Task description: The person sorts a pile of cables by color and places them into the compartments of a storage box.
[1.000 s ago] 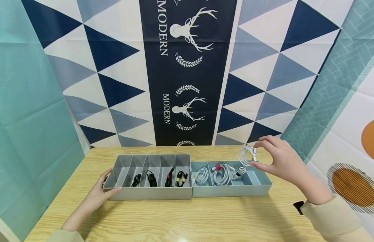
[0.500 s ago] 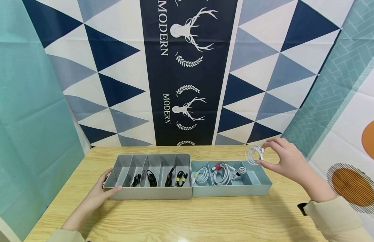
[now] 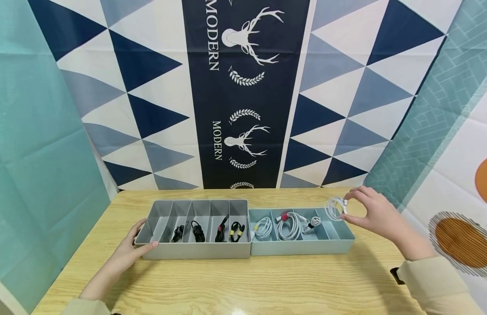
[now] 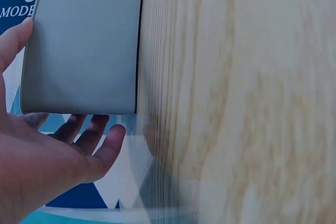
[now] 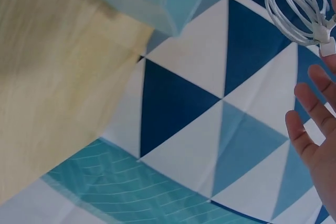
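— What are the hands doing right now?

— The right hand pinches a small coiled white cable between thumb and fingertips, holding it in the air just over the far right end of the light blue tray. The other fingers are spread loosely. The left hand is well apart from it, resting against the left end of the grey tray, thumb along the front corner and fingers round the side wall; I'd call it a steadying hold, fingers fairly straight, not a clamp.

— So which step is this?

— It looks to me like putting the coil away. The blue tray's left compartments already hold bundled white cables, and the rightmost compartment shows only its floor. The grey tray beside it has black cables in its middle and right slots.

— What does the next move ask for?

— As I judge it, lowering the coil straight down into that rightmost slot without it catching the divider or rim, then easing the pinch so the loops don't spring open. From the wrist view the loops look loose, with no tie that I can make out, so a gentle set-down matters.
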Action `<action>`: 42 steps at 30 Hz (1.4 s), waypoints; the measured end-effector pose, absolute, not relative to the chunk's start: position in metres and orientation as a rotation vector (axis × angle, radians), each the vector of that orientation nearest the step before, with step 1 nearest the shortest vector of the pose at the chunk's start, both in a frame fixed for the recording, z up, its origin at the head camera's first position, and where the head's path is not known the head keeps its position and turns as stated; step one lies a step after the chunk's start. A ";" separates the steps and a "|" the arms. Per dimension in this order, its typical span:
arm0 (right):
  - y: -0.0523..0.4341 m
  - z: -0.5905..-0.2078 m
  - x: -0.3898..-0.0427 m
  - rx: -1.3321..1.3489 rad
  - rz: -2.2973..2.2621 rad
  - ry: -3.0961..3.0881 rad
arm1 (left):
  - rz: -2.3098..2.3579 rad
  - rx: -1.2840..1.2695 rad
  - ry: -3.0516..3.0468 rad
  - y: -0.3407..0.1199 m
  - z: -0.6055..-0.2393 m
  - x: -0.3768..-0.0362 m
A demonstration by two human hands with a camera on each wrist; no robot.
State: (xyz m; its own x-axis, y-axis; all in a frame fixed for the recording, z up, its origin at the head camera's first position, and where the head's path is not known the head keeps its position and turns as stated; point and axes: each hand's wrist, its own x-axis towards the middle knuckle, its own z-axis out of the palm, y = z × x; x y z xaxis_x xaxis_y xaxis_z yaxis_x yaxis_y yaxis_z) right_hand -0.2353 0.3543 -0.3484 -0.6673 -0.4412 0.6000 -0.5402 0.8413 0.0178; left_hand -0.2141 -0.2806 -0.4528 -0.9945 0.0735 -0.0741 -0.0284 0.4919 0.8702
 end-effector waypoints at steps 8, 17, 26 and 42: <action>0.369 -0.367 -0.243 0.691 0.230 -2.444 | 1.554 0.073 2.644 -0.281 -0.451 -0.217; 0.384 -0.389 -0.256 0.711 0.273 -2.510 | 1.557 0.082 2.651 -0.281 -0.450 -0.217; 0.385 -0.406 -0.266 0.778 0.269 -2.511 | 1.563 0.068 2.625 -0.281 -0.449 -0.215; 0.380 -0.421 -0.274 0.759 0.311 -2.590 | 1.551 0.063 2.634 -0.282 -0.452 -0.215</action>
